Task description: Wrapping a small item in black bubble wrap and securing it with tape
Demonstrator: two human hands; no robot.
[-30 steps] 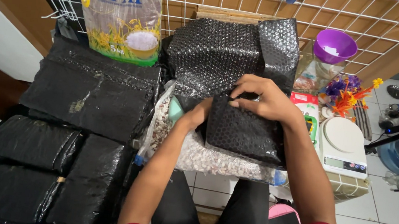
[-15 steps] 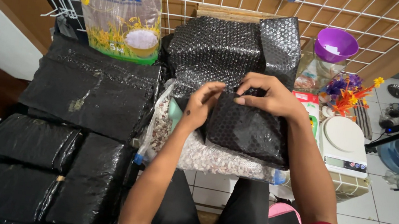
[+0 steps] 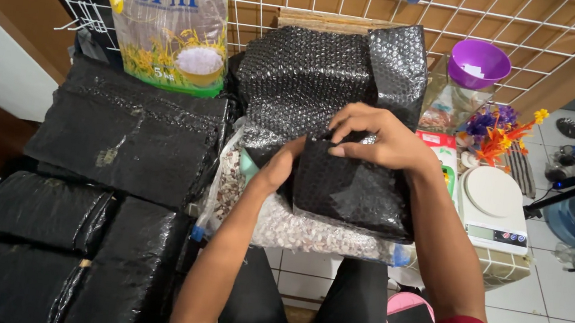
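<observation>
Black bubble-wrap parcel (image 3: pixel 353 190) sits in front of the person on a clear bag of speckled beans (image 3: pixel 294 229), just below a big loose sheet of black bubble wrap (image 3: pixel 311 78). Half a second ago the left hand (image 3: pixel 280 164) lay on top of the parcel's upper edge with its fingers spread; now it has slipped down to the left side, fingers hidden behind the wrap, so I cannot tell how far it is closed. The right hand (image 3: pixel 377 137) stays curled over the top edge, fingertips pinching the fold down. The flap looks tucked tighter, so the wrapping appears nearly closed. Finished black parcels (image 3: pixel 124 136) lie stacked to the left; a white kitchen scale (image 3: pixel 493 206) stands to the right.
</observation>
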